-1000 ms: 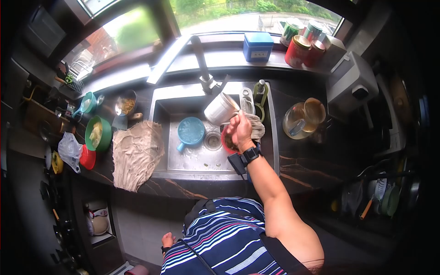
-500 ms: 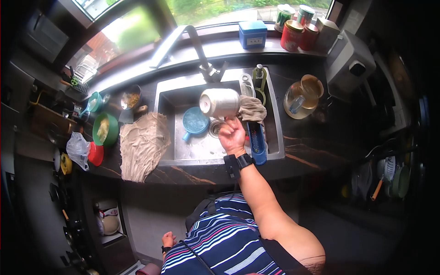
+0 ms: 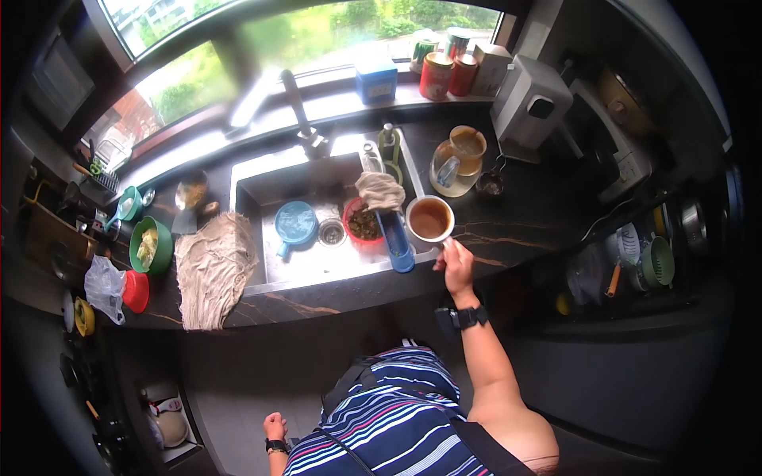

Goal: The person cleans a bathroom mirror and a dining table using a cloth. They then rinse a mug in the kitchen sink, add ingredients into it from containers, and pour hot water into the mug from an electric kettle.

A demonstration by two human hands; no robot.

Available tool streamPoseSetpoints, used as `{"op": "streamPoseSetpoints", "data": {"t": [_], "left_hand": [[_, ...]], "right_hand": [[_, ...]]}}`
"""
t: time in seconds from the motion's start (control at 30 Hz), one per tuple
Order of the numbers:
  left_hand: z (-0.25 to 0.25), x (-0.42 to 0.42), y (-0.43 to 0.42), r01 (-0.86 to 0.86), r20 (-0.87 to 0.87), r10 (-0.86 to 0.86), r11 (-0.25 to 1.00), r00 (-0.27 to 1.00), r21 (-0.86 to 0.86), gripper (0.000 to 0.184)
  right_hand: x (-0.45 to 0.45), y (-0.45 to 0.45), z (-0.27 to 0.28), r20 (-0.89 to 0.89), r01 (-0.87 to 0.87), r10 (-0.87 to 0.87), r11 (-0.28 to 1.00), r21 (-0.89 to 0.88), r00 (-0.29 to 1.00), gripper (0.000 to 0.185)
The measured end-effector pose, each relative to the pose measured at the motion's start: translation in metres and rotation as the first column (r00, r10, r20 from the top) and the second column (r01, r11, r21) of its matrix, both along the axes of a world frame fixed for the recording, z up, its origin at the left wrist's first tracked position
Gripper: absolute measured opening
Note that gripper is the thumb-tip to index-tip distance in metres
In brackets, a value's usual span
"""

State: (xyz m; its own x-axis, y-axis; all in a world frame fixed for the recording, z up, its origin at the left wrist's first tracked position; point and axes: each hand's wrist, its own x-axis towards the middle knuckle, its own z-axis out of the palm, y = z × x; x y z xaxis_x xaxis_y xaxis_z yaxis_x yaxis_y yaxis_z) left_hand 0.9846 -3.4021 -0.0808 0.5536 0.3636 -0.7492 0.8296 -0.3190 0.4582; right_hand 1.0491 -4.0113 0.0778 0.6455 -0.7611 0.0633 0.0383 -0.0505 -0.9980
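My right hand [image 3: 456, 266] grips the handle of a white mug [image 3: 410, 224], closed around it. The mug is held with its mouth facing up, over the right edge of the sink [image 3: 274, 279]; its inside is brown, and I cannot tell whether that is liquid or stain. Just left of the mug, a narrow blue tray [image 3: 401, 260] and a red strainer [image 3: 349, 229] with dark scraps sit in the sink, below a beige cloth [image 3: 379, 190]. My left hand [image 3: 275, 425] hangs low beside my body, curled into a fist with nothing visible in it.
A blue round pan-like dish [image 3: 296, 223] lies in the sink under the faucet [image 3: 298, 111]. A wrinkled cloth [image 3: 214, 270] drapes over the counter's front edge. Green bowl [image 3: 161, 247] stands left; a glass jug [image 3: 442, 181] and a small dark cup [image 3: 490, 186] stand right.
My right hand has brought the mug from over the sink basin to its right edge and turned it from tipped to mouth up. The red strainer has come into sight. The view has shifted right.
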Motion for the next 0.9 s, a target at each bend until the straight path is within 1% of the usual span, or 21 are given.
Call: {"op": "streamPoseSetpoints", "data": {"t": [0.1, 0.13, 0.2, 0.23, 0.3, 0.37, 0.47, 0.57, 0.63, 0.7, 0.73, 0.8, 0.87, 0.9], "left_hand": [[-0.004, 0.001, -0.014, 0.012, 0.028, -0.012, 1.000, 1.000, -0.008, 0.021], [-0.007, 0.002, -0.019, 0.037, 0.025, -0.036, 0.999, 0.999, -0.023, 0.020], [-0.011, 0.005, -0.030, 0.069, 0.021, -0.068, 0.997, 0.997, -0.038, 0.019], [-0.015, 0.009, -0.038, 0.084, 0.030, -0.083, 0.996, 0.996, -0.035, 0.018], [-0.022, 0.018, -0.058, 0.100, 0.046, -0.098, 0.994, 0.994, -0.041, 0.017], [-0.019, 0.025, -0.085, 0.104, 0.053, -0.105, 0.994, 0.993, 0.016, 0.015], [-0.014, 0.037, -0.127, 0.085, 0.039, -0.087, 0.995, 0.996, 0.045, 0.014], [-0.002, 0.048, -0.170, 0.062, 0.037, -0.066, 0.994, 0.997, 0.087, 0.014], [0.004, 0.057, -0.186, 0.097, 0.117, -0.108, 0.991, 0.987, 0.093, 0.014], [0.006, 0.069, -0.194, 0.098, 0.193, -0.114, 0.991, 0.975, 0.088, 0.013], [0.012, 0.074, -0.202, 0.065, 0.245, -0.074, 0.997, 0.967, 0.046, 0.013], [0.020, 0.084, -0.208, 0.098, 0.335, -0.113, 0.993, 0.935, 0.060, 0.015], [0.031, 0.090, -0.218, 0.114, 0.401, -0.142, 0.989, 0.905, 0.093, 0.017], [0.038, 0.094, -0.224, 0.117, 0.421, -0.155, 0.987, 0.894, 0.114, 0.018]], "right_hand": [[-0.033, -0.027, -0.022, -0.069, 0.068, -0.064, 0.996, 0.050, 0.996, 0.040], [-0.039, -0.036, -0.029, -0.065, 0.076, -0.073, 0.996, 0.046, 0.995, 0.040], [-0.048, -0.055, -0.045, -0.021, 0.082, -0.080, 0.989, 0.123, 0.997, 0.041], [-0.051, -0.063, -0.049, -0.018, 0.088, -0.086, 0.989, 0.120, 0.996, 0.041], [-0.051, -0.083, -0.056, -0.019, 0.058, -0.056, 0.981, 0.187, 0.998, 0.042], [-0.050, -0.104, -0.061, -0.015, -0.001, 0.004, 0.981, 0.192, 1.000, 0.042], [-0.049, -0.134, -0.061, -0.086, -0.054, 0.075, 0.973, 0.225, 0.993, 0.041], [-0.048, -0.161, -0.068, -0.027, -0.141, 0.156, 0.943, 0.300, 0.987, 0.038], [-0.046, -0.171, -0.069, -0.021, -0.175, 0.191, 0.930, 0.323, 0.981, 0.037], [-0.045, -0.180, -0.070, -0.001, -0.228, 0.241, 0.920, 0.318, 0.970, 0.037], [-0.044, -0.183, -0.074, 0.011, -0.241, 0.251, 0.914, 0.327, 0.968, 0.037], [-0.041, -0.187, -0.079, 0.026, -0.264, 0.272, 0.902, 0.341, 0.962, 0.038], [-0.039, -0.189, -0.075, -0.020, -0.297, 0.311, 0.922, 0.249, 0.950, 0.037], [-0.039, -0.192, -0.072, -0.018, -0.302, 0.317, 0.919, 0.254, 0.948, 0.037]]}}
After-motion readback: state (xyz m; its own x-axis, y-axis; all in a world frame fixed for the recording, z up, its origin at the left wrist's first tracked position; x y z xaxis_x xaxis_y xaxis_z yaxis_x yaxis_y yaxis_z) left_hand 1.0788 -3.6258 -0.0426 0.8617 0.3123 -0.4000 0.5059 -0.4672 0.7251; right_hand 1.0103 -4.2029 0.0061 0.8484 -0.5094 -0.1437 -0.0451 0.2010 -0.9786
